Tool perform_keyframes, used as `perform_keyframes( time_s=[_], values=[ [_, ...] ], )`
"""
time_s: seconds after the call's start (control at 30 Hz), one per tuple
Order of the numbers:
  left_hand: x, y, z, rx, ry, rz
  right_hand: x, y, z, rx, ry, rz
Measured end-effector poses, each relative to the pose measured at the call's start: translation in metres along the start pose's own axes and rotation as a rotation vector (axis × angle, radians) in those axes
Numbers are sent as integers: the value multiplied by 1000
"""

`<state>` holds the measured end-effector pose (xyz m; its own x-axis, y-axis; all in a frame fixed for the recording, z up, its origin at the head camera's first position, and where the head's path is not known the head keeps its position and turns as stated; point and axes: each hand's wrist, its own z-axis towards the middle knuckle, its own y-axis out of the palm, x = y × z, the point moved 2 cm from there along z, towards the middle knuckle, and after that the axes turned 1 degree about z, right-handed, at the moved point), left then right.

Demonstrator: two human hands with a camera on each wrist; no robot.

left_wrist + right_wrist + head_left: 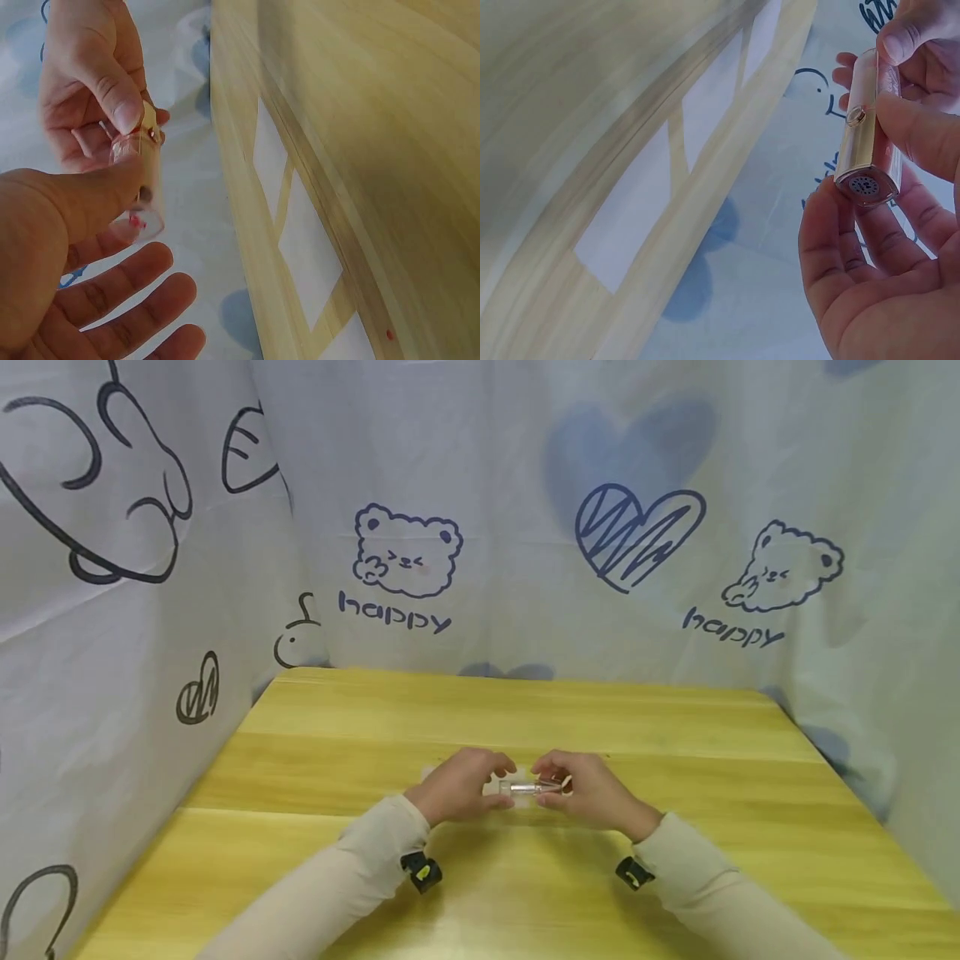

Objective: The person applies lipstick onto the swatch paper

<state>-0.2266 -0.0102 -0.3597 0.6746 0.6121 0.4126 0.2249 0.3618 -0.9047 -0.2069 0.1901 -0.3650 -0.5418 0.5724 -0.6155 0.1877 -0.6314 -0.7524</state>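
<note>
A lipstick tube, clear with a gold band, is held level over the table between both hands. My right hand grips its gold base end, thumb on one side and curled fingers on the other; a round label shows on that base in the right wrist view. My left hand is at the clear end, its thumb laid along the tube and its index finger behind it in the left wrist view. The other left fingers spread loosely away from the tube.
White paper rectangles lie in a row on the wooden table beneath the hands. White curtains with drawn bears and hearts surround the table at the back and sides. A black strap device sits on each wrist.
</note>
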Motion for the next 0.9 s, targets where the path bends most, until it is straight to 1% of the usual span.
perform_keyframes(
  time_s=[0.1, 0.3, 0.6, 0.9],
  values=[
    [2, 2, -1, -4, 8, 2, -1, 3, 1, -13, -6, 9],
    [4, 2, 4, 11, 43, 15, -4, 3, 5, -1, -9, 28],
    [4, 3, 1, 25, 40, 14, -6, 5, 3, -11, -3, 41],
    [4, 3, -1, 20, 25, -18, -5, 7, 1, -25, 24, 51]
  ],
)
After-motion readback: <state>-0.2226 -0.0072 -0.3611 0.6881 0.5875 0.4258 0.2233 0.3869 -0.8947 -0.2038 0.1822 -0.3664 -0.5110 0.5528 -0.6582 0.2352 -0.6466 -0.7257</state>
